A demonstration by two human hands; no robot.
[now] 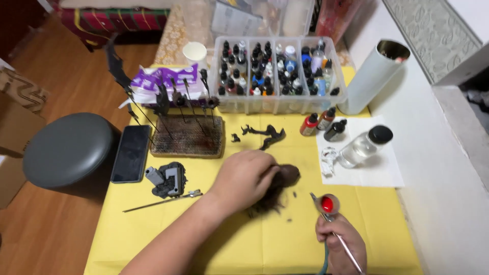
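A dark brown model part [286, 175] is gripped in the closed left hand [244, 178] above the yellow table [153, 229]. An airbrush [328, 209] with a red cup is clasped in the closed right hand [341, 242], just right of the part, its tip aimed toward it

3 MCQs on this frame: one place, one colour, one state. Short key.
1. Where does the phone lie?
A. left of the brown block
B. on the white paper
C. inside the bottle bin

2. What colour fills the airbrush cup?
A. blue
B. red
C. green

3. How is the clear glass bottle?
A. upright, open
B. lying on its side, capped
C. held in a hand

Key: A, it sits by the block at the yellow cover's left edge; B, red shows in the cup above the right hand; B, it lies on the paper with its black cap on.
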